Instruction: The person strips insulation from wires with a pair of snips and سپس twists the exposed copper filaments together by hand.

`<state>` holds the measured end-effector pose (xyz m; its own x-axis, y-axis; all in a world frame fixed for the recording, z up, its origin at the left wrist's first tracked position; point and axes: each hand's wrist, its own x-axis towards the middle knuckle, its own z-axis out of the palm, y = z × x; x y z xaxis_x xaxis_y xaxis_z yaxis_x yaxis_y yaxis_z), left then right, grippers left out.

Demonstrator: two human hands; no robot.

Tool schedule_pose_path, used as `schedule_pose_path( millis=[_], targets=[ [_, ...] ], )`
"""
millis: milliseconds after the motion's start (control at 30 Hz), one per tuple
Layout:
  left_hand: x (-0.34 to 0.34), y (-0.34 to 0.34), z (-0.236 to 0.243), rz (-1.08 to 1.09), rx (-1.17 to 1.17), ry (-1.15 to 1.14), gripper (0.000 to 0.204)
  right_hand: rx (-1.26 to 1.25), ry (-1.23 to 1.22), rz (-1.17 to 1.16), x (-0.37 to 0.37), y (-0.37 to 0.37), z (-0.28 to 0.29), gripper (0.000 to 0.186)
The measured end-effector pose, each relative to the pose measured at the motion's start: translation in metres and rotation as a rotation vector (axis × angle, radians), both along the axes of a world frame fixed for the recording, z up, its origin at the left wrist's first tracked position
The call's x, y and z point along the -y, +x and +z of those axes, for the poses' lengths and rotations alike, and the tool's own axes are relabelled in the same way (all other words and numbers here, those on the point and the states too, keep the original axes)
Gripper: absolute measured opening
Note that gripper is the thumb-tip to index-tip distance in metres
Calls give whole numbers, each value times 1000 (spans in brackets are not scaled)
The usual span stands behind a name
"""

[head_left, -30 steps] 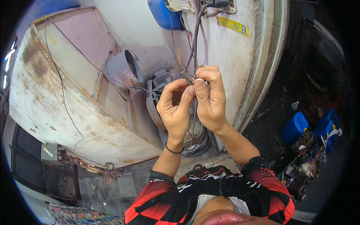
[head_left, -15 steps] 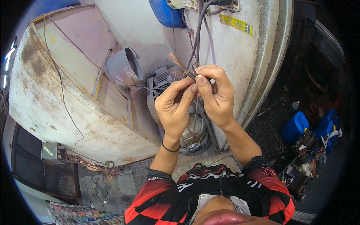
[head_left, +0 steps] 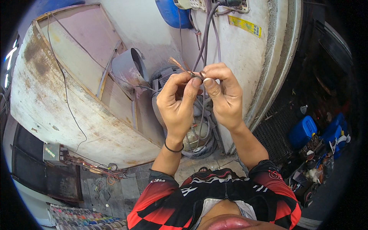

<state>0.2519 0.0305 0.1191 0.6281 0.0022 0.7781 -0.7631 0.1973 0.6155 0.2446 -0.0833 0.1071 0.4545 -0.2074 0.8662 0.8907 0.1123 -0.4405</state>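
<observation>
Both my hands meet at chest height around a dark insulated electrical cable (head_left: 196, 76). My left hand (head_left: 178, 99) pinches it between thumb and fingertips. From above that hand a fan of bare copper strands (head_left: 177, 63) sticks out toward the upper left. My right hand (head_left: 226, 96) is closed close beside it, thumb and fingers pressed on a short dark piece of the same cable. The fingers partly hide where the pieces meet. Grey cables (head_left: 207, 36) run down the wall behind my hands.
An electric motor (head_left: 165, 76) and a dull metal tank (head_left: 197, 130) stand behind my hands. To the left are a grey bucket (head_left: 128, 69) and a large rusty white panel (head_left: 76, 111). A socket board (head_left: 234, 4) is on the wall. Blue containers (head_left: 303, 130) sit at right.
My hands have drawn slightly apart at the wrists while the fingertips stay together. The cable piece between them has turned, and the copper strands lean further left.
</observation>
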Motion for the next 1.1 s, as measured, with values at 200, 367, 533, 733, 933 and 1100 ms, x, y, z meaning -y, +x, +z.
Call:
schedule_pose_path(
  millis=[200,367,533,733,933,1100],
  targets=[
    [-1,0,0,15,-48,-30,10,0,-34,14,6,6,-3,8],
    [-3,1,0,23,-48,-18,11,9,-15,61,5,8,-3,11],
    [-3,-4,3,23,-62,-1,12,-1,26,65,5,11,-4,12],
    [-4,0,4,2,-28,-4,12,-4,-34,34,7,11,-4,12],
    [-5,12,-2,-2,70,10,12,-96,105,153,0,2,0,10],
    [-2,12,-6,-40,22,-64,14,-160,168,214,-4,-3,2,9]
  ],
)
